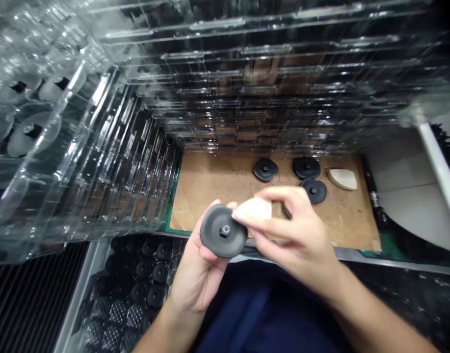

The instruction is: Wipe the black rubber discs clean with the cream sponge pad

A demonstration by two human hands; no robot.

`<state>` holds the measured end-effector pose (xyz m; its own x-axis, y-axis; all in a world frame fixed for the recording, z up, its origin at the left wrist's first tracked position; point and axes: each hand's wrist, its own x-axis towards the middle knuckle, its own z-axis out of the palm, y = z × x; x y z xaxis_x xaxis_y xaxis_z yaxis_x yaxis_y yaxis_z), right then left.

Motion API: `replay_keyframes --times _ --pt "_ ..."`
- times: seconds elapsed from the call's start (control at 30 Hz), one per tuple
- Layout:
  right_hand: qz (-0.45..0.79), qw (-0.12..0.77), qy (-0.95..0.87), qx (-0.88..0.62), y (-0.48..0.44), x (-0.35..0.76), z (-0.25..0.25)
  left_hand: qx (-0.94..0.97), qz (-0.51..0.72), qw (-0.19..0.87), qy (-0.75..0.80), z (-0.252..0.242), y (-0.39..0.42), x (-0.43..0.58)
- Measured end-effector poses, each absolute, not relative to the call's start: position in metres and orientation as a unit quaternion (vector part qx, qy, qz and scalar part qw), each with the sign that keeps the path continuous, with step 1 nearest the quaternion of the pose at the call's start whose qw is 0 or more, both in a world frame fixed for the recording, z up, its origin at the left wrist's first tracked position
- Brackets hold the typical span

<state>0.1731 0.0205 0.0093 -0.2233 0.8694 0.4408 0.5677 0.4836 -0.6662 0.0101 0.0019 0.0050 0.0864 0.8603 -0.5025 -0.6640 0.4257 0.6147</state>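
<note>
My left hand (198, 274) holds a dark grey rounded disc (213, 235) by its edge. A short stub with a light-coloured centre stands up from the middle of its dished face, which is turned toward me. Between the thumb and fingers of my right hand (298, 235) is a white pad (259, 208) with a pointed end. That end meets or overlaps the disc's upper right rim; whether it presses on it I cannot tell. Behind my hands, similar dark discs lie on a cardboard sheet (206, 181), one (265, 169) on its own and others (313, 190) close together, partly behind my right hand.
A second pale pad (343, 178) lies at the cardboard's right. Tall stacks of clear plastic trays (110, 137) wall in the left and back. More dark discs (160, 272) sit in a tray at lower left. A whitish panel (401, 186) stands on the right.
</note>
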Motion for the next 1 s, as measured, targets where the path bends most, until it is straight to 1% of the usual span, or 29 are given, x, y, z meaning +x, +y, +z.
replay_keyframes --times 0.1,0.27,0.43,0.6,0.73,0.8,0.9,1.0 --pt "0.167 0.412 -0.766 -0.465 0.025 0.175 0.007 0.118 0.517 0.729 0.432 0.007 0.000 0.007" --pt "0.225 0.422 -0.736 -0.479 0.014 0.176 0.005 0.134 0.511 0.727 0.438 0.013 0.001 0.005" --pt "0.186 0.447 -0.731 -0.480 0.013 0.174 0.008 0.136 0.498 0.730 0.448 0.017 0.004 0.010" --pt "0.209 0.438 -0.731 -0.480 0.007 0.173 0.007 0.153 0.501 0.730 0.439 0.015 0.005 0.010" --pt "0.163 0.450 -0.725 -0.495 0.009 0.172 0.006 0.148 0.502 0.742 0.419 0.013 0.004 0.011" --pt "0.173 0.454 -0.711 -0.508 0.005 0.170 0.007 0.149 0.494 0.751 0.412 0.014 0.003 0.010" --pt "0.211 0.448 -0.717 -0.490 0.000 0.168 0.007 0.158 0.494 0.751 0.407 0.014 0.002 0.009" --pt "0.188 0.455 -0.719 -0.490 0.002 0.166 0.007 0.161 0.508 0.750 0.392 0.011 0.001 0.009"
